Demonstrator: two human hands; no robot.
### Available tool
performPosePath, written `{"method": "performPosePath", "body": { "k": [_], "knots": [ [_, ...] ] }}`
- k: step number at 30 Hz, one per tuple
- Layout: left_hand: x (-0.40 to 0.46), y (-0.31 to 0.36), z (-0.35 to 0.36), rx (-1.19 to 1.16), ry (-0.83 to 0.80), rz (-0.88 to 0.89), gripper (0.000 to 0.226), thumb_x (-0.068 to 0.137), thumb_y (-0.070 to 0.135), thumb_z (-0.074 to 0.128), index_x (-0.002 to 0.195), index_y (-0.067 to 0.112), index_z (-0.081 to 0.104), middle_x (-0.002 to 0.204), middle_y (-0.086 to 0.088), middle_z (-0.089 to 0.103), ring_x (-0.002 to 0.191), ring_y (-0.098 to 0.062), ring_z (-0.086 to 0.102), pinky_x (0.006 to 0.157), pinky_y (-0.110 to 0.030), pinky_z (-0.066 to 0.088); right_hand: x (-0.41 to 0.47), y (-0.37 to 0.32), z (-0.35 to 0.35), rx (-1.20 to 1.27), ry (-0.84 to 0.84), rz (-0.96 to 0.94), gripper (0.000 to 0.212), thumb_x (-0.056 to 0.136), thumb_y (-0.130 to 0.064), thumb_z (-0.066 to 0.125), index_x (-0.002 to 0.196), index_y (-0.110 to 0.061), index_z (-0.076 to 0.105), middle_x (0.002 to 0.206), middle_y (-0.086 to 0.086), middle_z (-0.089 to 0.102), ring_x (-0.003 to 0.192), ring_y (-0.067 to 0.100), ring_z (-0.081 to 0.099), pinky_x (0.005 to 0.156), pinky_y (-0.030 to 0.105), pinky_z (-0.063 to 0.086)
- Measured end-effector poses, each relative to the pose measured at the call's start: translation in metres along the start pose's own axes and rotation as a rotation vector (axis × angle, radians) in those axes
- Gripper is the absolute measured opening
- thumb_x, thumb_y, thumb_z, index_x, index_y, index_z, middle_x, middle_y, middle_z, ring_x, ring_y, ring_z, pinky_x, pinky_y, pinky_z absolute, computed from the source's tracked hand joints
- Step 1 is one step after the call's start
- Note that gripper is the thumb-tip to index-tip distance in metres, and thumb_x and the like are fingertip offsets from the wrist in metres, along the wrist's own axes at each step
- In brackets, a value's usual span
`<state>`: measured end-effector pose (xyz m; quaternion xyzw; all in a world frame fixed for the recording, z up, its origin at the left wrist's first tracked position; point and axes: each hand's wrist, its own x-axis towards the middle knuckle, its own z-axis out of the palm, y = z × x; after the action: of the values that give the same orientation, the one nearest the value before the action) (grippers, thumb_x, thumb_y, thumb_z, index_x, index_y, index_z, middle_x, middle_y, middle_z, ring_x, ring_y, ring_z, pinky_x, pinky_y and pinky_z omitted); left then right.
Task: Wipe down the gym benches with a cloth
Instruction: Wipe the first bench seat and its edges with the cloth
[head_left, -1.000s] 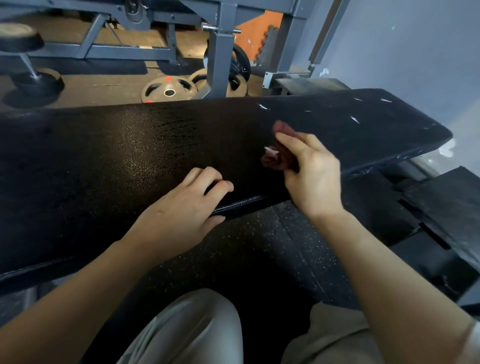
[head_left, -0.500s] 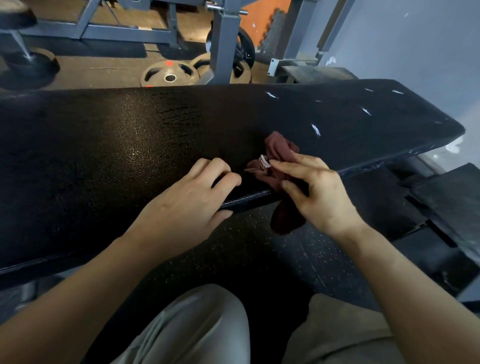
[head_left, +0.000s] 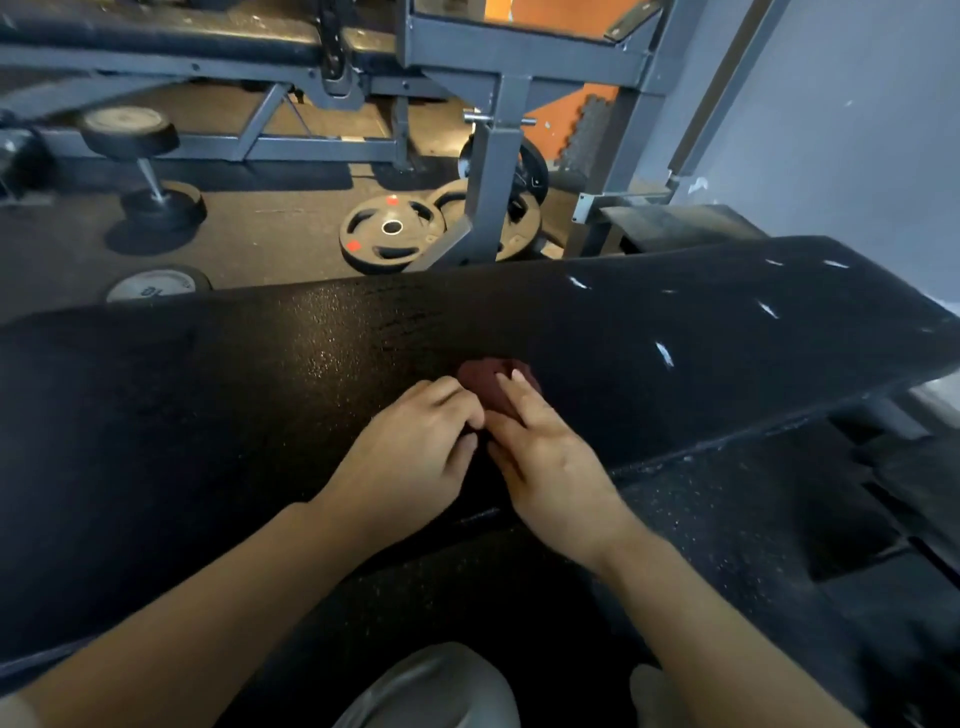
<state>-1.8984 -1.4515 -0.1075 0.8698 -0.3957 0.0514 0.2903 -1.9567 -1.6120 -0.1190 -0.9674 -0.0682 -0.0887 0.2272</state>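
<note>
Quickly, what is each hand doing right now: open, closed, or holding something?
Left hand: fingers curled at the edge of the cloth; a grip cannot be told.
Right hand: open, fingers pressing the cloth.

Bare forearms (head_left: 218, 597); grey trousers (head_left: 436, 686) (light)

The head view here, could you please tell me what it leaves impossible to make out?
- Cloth: mostly covered by the left hand and right hand; its size is unknown.
- Bench: left end cut off by the frame edge.
- Weight plate: its lower part is hidden behind the bench.
</note>
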Motion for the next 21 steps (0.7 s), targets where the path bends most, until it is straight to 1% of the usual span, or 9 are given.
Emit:
{"method": "performPosePath", "body": {
  "k": [3,5,7,9,11,13,15,18,21],
  "knots": [
    [0.025,-0.015,-0.011,0.112,-0.009,-0.062,0.018,0.09,0.013,0.056,0.107,0.018,0.061,0.111,0.005,0.054,0.105,-0.012,0.051,0.086,-0.019,0.038,0.019,0.019,-0.005,-0.072,0.033,0.088,0.041,0.099,-0.015,0.046,0.139,-0.023,0.05,0.156,0.01,0.028,0.147,0.022,0.017,0.118,0.03,0.024],
    [0.04,-0.027,-0.016,0.138,-0.049,-0.09,0.021,0.093,0.014,0.054,0.113,0.019,0.06,0.117,0.005,0.052,0.11,-0.011,0.048,0.086,-0.018,0.037,0.035,0.038,-0.016,-0.129,0.084,0.259,0.043,0.102,-0.016,0.04,0.144,-0.024,0.044,0.159,0.011,0.021,0.149,0.023,0.01,0.119,0.032,0.021],
    [0.053,-0.037,-0.019,0.144,-0.08,-0.145,0.025,0.094,0.015,0.051,0.118,0.02,0.057,0.122,0.005,0.049,0.114,-0.011,0.045,0.088,-0.021,0.041,0.053,0.038,-0.019,-0.148,0.054,0.374,0.045,0.103,-0.019,0.034,0.148,-0.021,0.035,0.161,0.014,0.01,0.149,0.026,-0.001,0.12,0.037,0.015],
    [0.065,-0.044,-0.019,0.163,-0.061,-0.241,0.029,0.094,0.016,0.051,0.123,0.019,0.053,0.125,0.003,0.047,0.117,-0.014,0.043,0.09,-0.027,0.045,0.067,0.02,-0.009,-0.124,-0.048,0.295,0.048,0.104,-0.02,0.032,0.151,-0.02,0.027,0.161,0.012,0.0,0.148,0.026,-0.008,0.121,0.039,0.009],
    [0.076,-0.048,-0.017,0.209,-0.025,-0.329,0.031,0.094,0.02,0.051,0.125,0.018,0.05,0.128,0.0,0.046,0.119,-0.017,0.043,0.091,-0.031,0.046,0.074,0.004,-0.002,-0.114,-0.147,0.134,0.05,0.104,-0.022,0.032,0.153,-0.021,0.022,0.162,0.008,-0.005,0.148,0.022,-0.012,0.121,0.033,0.003],
    [0.087,-0.052,-0.012,0.232,-0.018,-0.349,0.033,0.095,0.024,0.05,0.128,0.017,0.049,0.129,-0.001,0.046,0.12,-0.018,0.043,0.092,-0.03,0.045,0.083,0.016,-0.006,-0.138,-0.17,0.072,0.05,0.104,-0.021,0.033,0.152,-0.026,0.021,0.162,0.004,-0.003,0.148,0.019,-0.009,0.119,0.031,0.006],
    [0.092,-0.057,-0.005,0.207,-0.026,-0.325,0.034,0.096,0.026,0.048,0.129,0.016,0.049,0.13,-0.001,0.047,0.119,-0.017,0.043,0.095,-0.029,0.042,0.099,0.043,-0.018,-0.164,-0.126,0.166,0.052,0.103,-0.018,0.035,0.152,-0.03,0.023,0.162,0.006,0.0,0.149,0.022,-0.004,0.12,0.033,0.009],
    [0.09,-0.062,0.006,0.223,0.018,-0.279,0.033,0.096,0.025,0.044,0.127,0.015,0.051,0.127,-0.002,0.05,0.115,-0.018,0.046,0.097,-0.031,0.041,0.131,0.061,-0.022,-0.145,-0.063,0.392,0.049,0.103,-0.017,0.033,0.152,-0.02,0.026,0.161,0.012,0.002,0.149,0.027,-0.005,0.121,0.037,0.005],
    [0.09,-0.064,0.012,0.244,0.042,-0.271,0.031,0.094,0.024,0.045,0.122,0.014,0.053,0.121,-0.004,0.052,0.109,-0.02,0.049,0.094,-0.035,0.044,0.158,0.033,0.0,-0.166,-0.126,0.258,0.051,0.102,-0.019,0.034,0.152,-0.016,0.025,0.161,0.014,0.001,0.148,0.028,-0.007,0.119,0.038,0.003]
  ]
}}
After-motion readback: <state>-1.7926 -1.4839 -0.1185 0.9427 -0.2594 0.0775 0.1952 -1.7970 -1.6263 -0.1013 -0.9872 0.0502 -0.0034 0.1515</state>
